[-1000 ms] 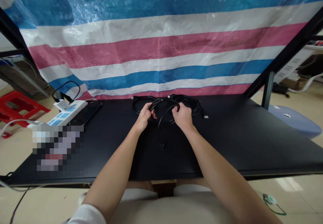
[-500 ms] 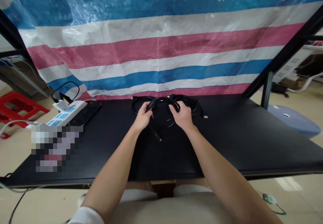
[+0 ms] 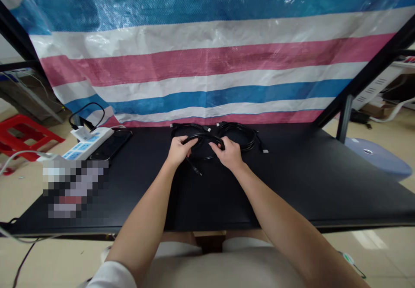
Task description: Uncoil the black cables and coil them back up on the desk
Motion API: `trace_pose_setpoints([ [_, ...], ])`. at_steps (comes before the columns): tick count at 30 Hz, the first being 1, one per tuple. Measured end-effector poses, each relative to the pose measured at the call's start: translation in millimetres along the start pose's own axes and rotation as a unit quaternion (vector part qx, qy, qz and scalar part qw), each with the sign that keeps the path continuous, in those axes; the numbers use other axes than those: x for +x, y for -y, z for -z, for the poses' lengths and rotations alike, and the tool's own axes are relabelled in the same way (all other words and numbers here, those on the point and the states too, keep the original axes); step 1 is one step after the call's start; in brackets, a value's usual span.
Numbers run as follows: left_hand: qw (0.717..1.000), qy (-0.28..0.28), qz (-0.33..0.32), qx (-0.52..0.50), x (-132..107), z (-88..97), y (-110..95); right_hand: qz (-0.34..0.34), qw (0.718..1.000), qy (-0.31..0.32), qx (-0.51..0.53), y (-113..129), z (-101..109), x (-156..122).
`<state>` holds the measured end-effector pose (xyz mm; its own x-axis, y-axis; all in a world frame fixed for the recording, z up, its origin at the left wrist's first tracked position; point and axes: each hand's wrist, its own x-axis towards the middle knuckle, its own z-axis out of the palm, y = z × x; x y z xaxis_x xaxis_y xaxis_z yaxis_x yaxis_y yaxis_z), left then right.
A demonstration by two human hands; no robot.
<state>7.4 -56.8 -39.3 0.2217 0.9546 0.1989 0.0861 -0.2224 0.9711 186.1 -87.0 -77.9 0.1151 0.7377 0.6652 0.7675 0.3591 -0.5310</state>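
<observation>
"How many cables do you count?"
"Three, all black and coiled: one held cable [image 3: 205, 136], plus a left-hand coil [image 3: 173, 137] and a right-hand coil [image 3: 253, 140] lying on the bench [image 3: 292, 184]. There's also one power strip [image 3: 86, 146] and one smartphone [image 3: 112, 145] just beside it."
"And the hands?"
"Two, reaching forward, thumbs turned inward. The left hand [image 3: 178, 151] and right hand [image 3: 229, 153] each have a closed grip around one side of the held cable."
"Where is it, exactly?"
"Between the hands, in front of the other two coils. Whether it touches the bench, I can't tell."
"How does it look?"
"Glossy, its strands bundled into a low arch, one plug [image 3: 198, 172] trailing toward the person."
</observation>
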Motion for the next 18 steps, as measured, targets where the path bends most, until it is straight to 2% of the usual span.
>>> trace_pose_setpoints([
  [2, 0.995, 0.053, 0.023, -0.082, 2, 3.4, 0, 0.023, 0.999, -0.010, -0.030, -2, -1, 0],
  [4, 0.985, 0.068, 0.059, -0.148, 3, 5.2, -1, 0.047, 0.997, -0.021, -0.055, -4, -3, -1],
  [7, 0.970, 0.029, 0.106, -0.217, 3, 7.3, -3, 0.091, 0.992, -0.029, -0.078, -4, -7, -2],
  [10, 0.953, -0.014, 0.118, -0.279, 4, 13.6, -5, 0.116, 0.988, -0.011, -0.102, 2, -10, -2],
  [12, 0.942, -0.025, 0.119, -0.312, 5, 20.1, -5, 0.099, 0.986, 0.037, -0.129, 13, -11, 1],
  [14, 0.934, -0.044, 0.114, -0.335, 7, 26.3, -5, 0.046, 0.977, 0.118, -0.171, 27, -10, 8],
  [18, 0.927, -0.121, 0.077, -0.346, 14, 29.7, 1, -0.097, 0.920, 0.275, -0.262, 56, -9, 35],
])
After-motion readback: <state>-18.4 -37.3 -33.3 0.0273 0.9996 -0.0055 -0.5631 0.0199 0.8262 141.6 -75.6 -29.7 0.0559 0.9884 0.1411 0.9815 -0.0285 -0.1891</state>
